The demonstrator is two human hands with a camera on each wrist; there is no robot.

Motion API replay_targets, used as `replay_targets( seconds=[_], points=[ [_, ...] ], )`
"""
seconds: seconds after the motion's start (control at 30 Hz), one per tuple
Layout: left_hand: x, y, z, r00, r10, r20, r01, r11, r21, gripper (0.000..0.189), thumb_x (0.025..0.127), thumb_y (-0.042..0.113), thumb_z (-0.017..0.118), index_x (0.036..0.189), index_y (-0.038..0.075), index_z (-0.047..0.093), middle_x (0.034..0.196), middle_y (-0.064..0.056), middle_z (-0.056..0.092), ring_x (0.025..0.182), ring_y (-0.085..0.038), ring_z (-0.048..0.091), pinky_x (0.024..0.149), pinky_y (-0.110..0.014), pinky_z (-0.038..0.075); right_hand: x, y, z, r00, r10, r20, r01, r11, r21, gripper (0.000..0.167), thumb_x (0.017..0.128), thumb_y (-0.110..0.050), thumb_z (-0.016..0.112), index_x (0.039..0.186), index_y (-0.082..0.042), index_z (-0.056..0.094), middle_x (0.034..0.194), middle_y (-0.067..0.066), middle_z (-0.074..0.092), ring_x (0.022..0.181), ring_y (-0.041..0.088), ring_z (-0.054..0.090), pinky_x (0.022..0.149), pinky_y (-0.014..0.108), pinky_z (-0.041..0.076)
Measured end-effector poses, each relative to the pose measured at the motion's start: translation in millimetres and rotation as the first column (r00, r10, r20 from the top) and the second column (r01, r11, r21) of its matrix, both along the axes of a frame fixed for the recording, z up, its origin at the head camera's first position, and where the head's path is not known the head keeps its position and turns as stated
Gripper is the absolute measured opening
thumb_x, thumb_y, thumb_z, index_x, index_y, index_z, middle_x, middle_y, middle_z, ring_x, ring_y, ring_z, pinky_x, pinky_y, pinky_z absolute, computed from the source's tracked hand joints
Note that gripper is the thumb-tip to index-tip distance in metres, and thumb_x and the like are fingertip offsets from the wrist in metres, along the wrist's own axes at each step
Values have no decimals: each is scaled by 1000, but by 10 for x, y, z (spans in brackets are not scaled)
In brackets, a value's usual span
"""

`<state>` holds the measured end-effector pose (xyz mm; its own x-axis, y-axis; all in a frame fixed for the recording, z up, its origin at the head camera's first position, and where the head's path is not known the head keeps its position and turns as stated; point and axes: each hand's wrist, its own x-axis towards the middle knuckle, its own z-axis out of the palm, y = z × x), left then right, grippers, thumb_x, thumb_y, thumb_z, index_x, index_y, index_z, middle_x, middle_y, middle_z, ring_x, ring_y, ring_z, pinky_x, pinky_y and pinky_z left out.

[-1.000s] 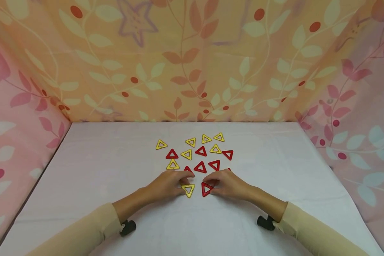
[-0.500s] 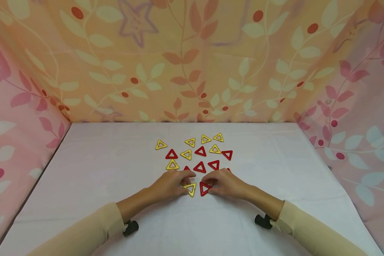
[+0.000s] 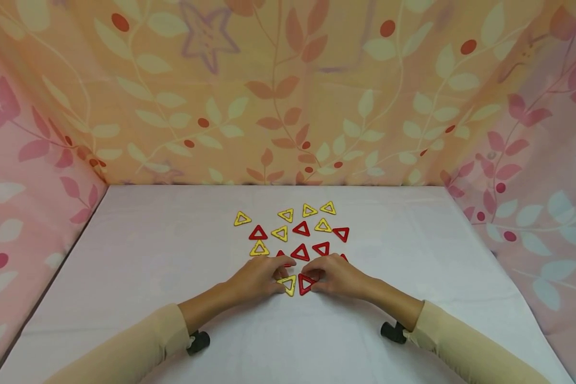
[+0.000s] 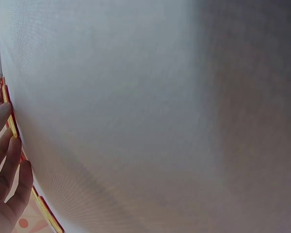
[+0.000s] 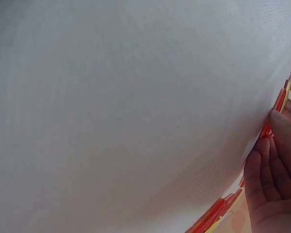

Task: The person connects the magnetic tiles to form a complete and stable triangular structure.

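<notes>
My left hand pinches a flat yellow triangle tile with a hollow middle, just above or on the white cloth; I cannot tell which. Facing it, my right hand pinches a red triangle tile of the same shape. The two tiles stand side by side, with a narrow gap between them. Thumb and fingers hold the yellow tile's edge in the left wrist view. Likewise, the right wrist view has the red tile between thumb and fingers. Parts of both tiles are hidden by the fingers.
Beyond the hands lie several loose yellow tiles and red tiles, some partly covered by the hands. They rest on a white-covered table. Patterned cloth hangs at the back and both sides.
My left hand has moved slightly right with the yellow tile, and my right hand slightly left with the red one. The gap between the two tiles has narrowed.
</notes>
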<state>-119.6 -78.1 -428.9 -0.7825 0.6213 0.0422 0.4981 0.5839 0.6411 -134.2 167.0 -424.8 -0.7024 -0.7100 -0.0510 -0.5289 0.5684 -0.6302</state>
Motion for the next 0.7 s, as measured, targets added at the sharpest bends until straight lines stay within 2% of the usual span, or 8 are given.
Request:
replay_targets(
  seconds=[0.2,0.43,0.7],
  points=[
    [-3,4,-9,1000,-5,8,5,1000,-14,54,81,16,84,130,9,62,95,5,70,88,-10,63,80,-25,53,1,3,37,1000,17,16,-18,999,29,35,84,-12,81,117,-10,72,101,-5,71,84,9,62,77,23,53],
    [-10,11,-15,1000,-8,24,8,1000,-8,53,81,13,83,129,9,62,96,6,68,87,-9,62,79,-23,52,-16,-13,1,998,42,-45,-41,999,21,31,85,-9,79,115,-9,72,102,-4,72,83,5,61,77,22,54],
    [-2,8,-19,1000,10,24,-10,1000,-17,56,82,14,83,133,10,59,97,6,66,88,-9,60,81,-22,52,-10,-41,8,998,33,-45,-32,999,25,31,85,-10,80,115,-8,73,103,-2,72,82,6,62,76,22,54]
  ],
)
